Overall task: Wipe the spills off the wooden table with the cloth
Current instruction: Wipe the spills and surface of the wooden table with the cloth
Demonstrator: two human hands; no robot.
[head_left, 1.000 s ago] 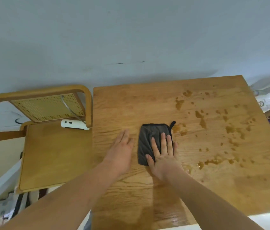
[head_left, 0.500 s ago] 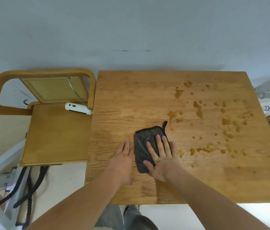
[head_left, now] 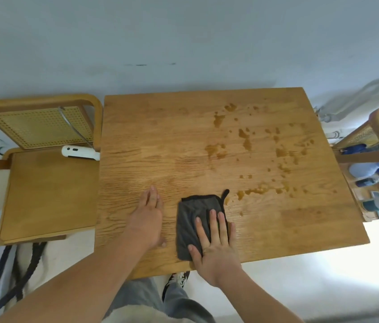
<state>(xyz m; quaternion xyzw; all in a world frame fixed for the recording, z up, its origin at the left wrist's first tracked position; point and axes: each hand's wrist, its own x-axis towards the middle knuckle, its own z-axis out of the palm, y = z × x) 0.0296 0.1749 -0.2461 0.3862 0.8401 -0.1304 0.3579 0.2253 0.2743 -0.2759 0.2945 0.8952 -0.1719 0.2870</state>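
Note:
A dark grey folded cloth (head_left: 189, 215) with a small loop lies on the wooden table (head_left: 160, 136) near its front edge. My right hand (head_left: 216, 245) presses flat on the cloth's near half, fingers spread. Flat on the bare wood to the left of the cloth rests my left hand (head_left: 147, 217), holding nothing. Brown spills (head_left: 249, 141) dot the right half of the table, with a streak (head_left: 253, 191) just right of the cloth's loop.
A wooden chair (head_left: 44, 190) with a cane back stands at the table's left, a white device (head_left: 80, 152) lying on its seat. Another cane chair (head_left: 374, 136) with blue and grey items is at the right. My legs and a shoe show below the front edge.
My right hand has dragged the cloth back toward the table's front edge, away from the spills. The left hand slid back with it. The view has pulled back.

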